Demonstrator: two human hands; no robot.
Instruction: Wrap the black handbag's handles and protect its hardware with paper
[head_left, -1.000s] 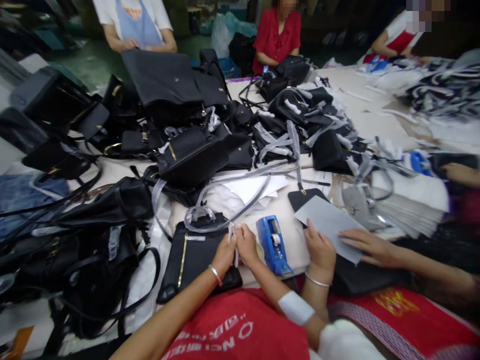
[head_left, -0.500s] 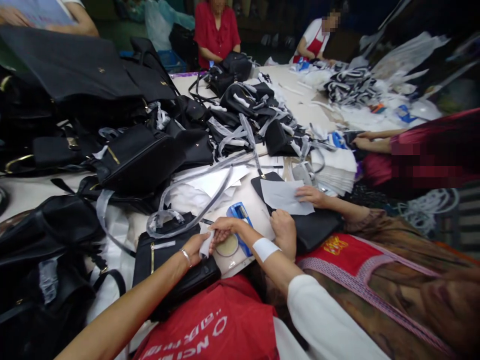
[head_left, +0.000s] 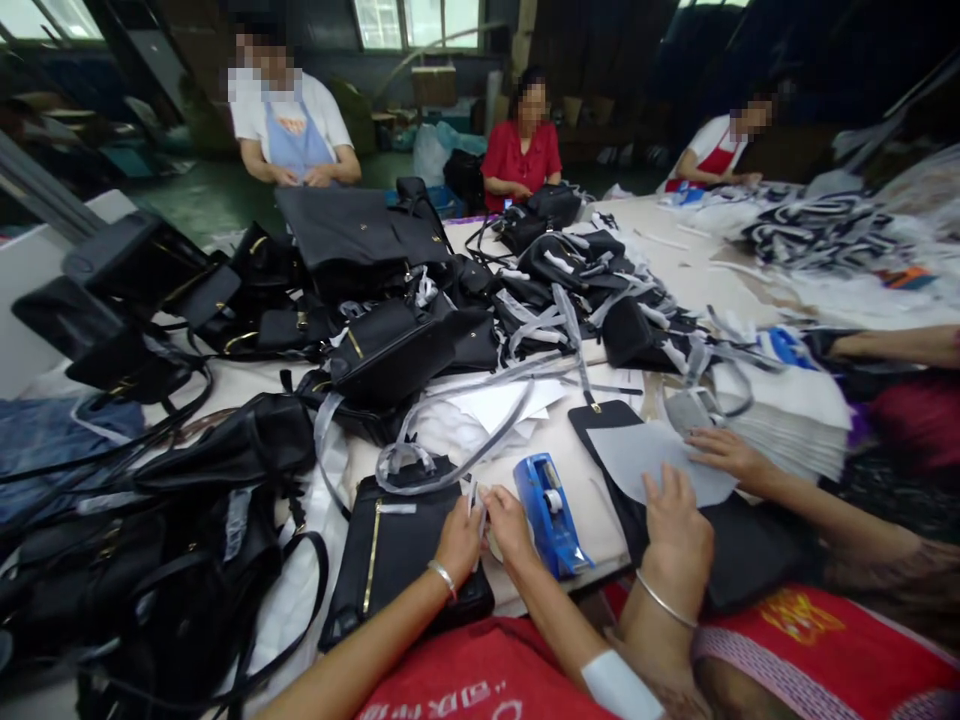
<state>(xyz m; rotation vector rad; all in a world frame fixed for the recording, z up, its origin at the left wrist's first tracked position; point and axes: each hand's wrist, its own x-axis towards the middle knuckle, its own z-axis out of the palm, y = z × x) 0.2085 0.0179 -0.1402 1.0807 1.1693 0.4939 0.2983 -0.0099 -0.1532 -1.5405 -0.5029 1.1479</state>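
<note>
Left hand (head_left: 459, 540) and right hand (head_left: 511, 525) were both pinched narrow on a small white strip (head_left: 474, 500), held upright between the fingertips, just above the right edge of a black handbag (head_left: 397, 560) and touching or nearly touching it; which, could not be told. Likely risk: the strip was thin and floppy, so it could fold onto itself or stick crooked if one pinch slipped. The blue tape dispenser (head_left: 551, 510) sat just beside the right hand and could get knocked. A co-worker's hand (head_left: 679, 530) was pressing a grey sheet (head_left: 652, 455) close by, so elbows could bump. The strip looked short, narrow, white, slightly creased; its surface was too small to read. The handbag lay flat on the table (head_left: 581, 500), gold zipper (head_left: 371, 555) facing up.
</note>
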